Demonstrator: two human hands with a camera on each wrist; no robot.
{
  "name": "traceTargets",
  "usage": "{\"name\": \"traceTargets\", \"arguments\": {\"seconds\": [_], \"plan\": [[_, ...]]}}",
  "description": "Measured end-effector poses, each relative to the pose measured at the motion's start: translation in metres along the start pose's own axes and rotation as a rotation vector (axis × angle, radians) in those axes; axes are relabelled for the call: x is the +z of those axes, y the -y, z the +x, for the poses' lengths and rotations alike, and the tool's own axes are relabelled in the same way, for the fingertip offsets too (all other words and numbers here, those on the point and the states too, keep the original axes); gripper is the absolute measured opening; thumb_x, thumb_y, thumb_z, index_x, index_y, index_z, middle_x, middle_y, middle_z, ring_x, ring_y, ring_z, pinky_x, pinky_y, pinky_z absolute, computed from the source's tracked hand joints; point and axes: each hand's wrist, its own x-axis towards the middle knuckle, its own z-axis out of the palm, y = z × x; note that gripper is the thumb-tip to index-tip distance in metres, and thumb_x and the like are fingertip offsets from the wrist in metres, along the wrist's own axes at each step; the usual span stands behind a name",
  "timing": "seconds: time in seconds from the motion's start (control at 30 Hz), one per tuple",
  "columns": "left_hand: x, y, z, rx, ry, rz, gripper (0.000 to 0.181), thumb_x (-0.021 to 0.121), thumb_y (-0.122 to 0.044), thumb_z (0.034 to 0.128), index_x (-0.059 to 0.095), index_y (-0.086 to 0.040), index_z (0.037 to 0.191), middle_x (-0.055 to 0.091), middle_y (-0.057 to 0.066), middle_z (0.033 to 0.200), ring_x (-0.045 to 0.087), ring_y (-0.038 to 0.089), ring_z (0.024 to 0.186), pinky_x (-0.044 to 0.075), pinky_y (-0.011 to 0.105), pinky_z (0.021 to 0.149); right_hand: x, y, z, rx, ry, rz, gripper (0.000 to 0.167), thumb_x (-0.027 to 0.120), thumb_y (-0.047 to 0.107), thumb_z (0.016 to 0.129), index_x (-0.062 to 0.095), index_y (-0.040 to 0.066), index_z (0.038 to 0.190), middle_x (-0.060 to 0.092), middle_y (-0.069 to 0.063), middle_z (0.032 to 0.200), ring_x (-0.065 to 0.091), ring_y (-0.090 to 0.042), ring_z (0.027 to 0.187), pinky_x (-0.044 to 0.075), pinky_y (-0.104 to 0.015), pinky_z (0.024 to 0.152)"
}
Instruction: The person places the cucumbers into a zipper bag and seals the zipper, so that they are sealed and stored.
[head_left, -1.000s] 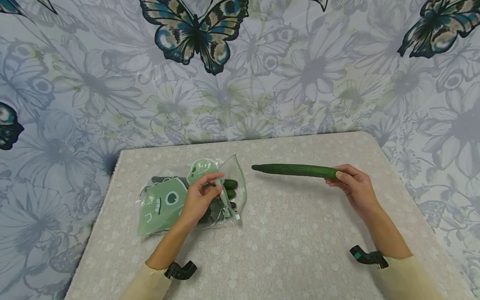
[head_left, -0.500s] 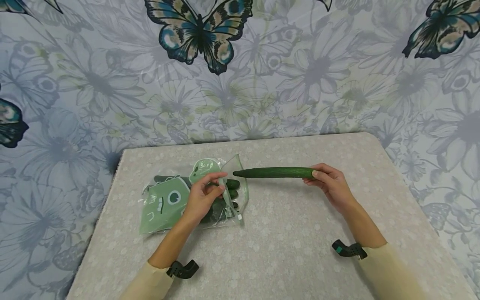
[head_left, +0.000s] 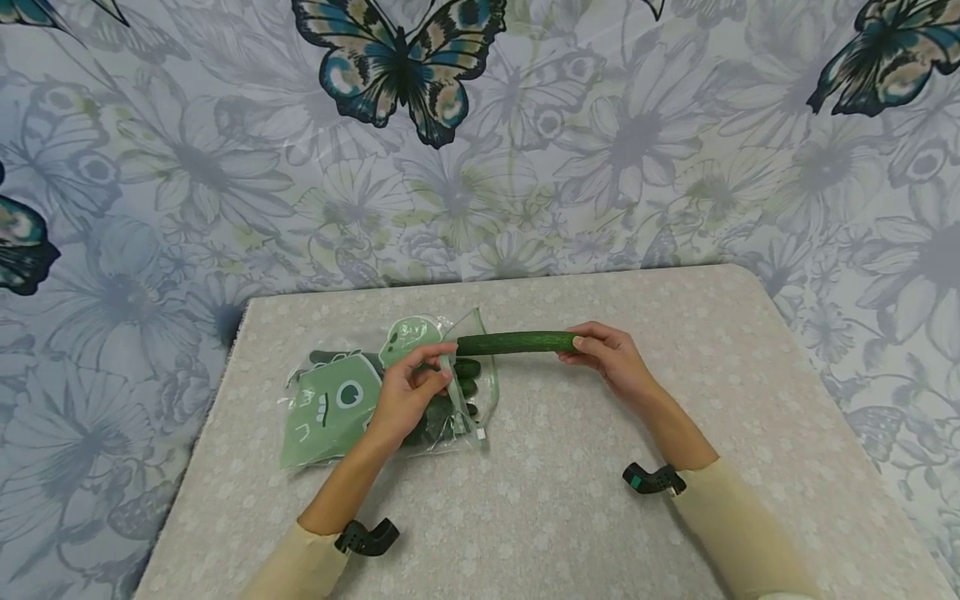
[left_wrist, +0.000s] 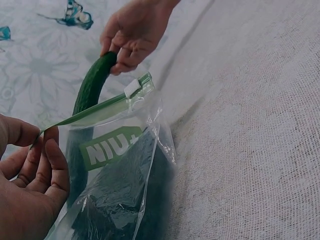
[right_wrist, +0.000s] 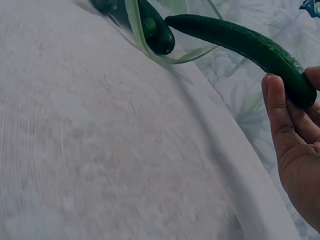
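Note:
My right hand (head_left: 611, 358) pinches the thick end of a long green cucumber (head_left: 517, 342), held level above the table. Its far end passes into the mouth of a clear zip bag (head_left: 330, 417) printed with a green one-eyed face. With thumb and fingers my left hand (head_left: 408, 392) holds the bag's green zip edge (left_wrist: 95, 112), keeping the mouth apart. Several other cucumbers (right_wrist: 162, 37) lie inside the bag. In the left wrist view a white slider (left_wrist: 132, 88) sits near the zip's end, and the cucumber's lower part shows through the plastic.
The bag lies on a table (head_left: 555, 517) with a pale floral cloth. Behind it stands a backdrop (head_left: 600, 167) of grey flowers and butterflies. Each wrist wears a black camera mount (head_left: 367, 537).
My right hand has moved left, carrying the cucumber from beside the bag until its tip is within the bag's mouth. The left hand has kept its hold on the zip edge.

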Motion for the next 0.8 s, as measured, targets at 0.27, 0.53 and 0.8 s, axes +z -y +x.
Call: {"name": "traceTargets", "arguments": {"seconds": [0.27, 0.53, 0.8], "plan": [[0.0, -0.003, 0.001, 0.0, -0.001, 0.005, 0.039, 0.068, -0.006, 0.1052, 0.065, -0.003, 0.144, 0.052, 0.01, 0.116, 0.063, 0.008, 0.078, 0.063, 0.027, 0.083, 0.024, -0.011, 0.019, 0.049, 0.044, -0.031, 0.036, 0.058, 0.006, 0.11, 0.06, -0.018, 0.137, 0.076, 0.0, 0.112, 0.079, -0.012, 0.098, 0.065, -0.028, 0.094], [-0.001, -0.003, 0.002, -0.01, 0.0, 0.013, 0.039, 0.069, -0.009, 0.105, 0.066, -0.006, 0.143, 0.053, 0.008, 0.115, 0.066, 0.018, 0.081, 0.065, 0.033, 0.085, 0.051, -0.023, 0.033, 0.068, 0.106, -0.057, 0.04, 0.06, 0.005, 0.109, 0.057, -0.016, 0.142, 0.08, -0.011, 0.115, 0.08, -0.011, 0.102, 0.065, -0.032, 0.095], [-0.001, -0.004, 0.0, -0.006, 0.004, 0.033, 0.039, 0.069, -0.01, 0.1058, 0.066, -0.007, 0.144, 0.053, 0.008, 0.116, 0.069, 0.022, 0.084, 0.064, 0.036, 0.085, 0.076, -0.025, 0.044, 0.065, 0.139, -0.133, 0.038, 0.06, 0.006, 0.109, 0.06, -0.008, 0.144, 0.069, -0.038, 0.129, 0.079, -0.031, 0.112, 0.066, -0.035, 0.093]]}}
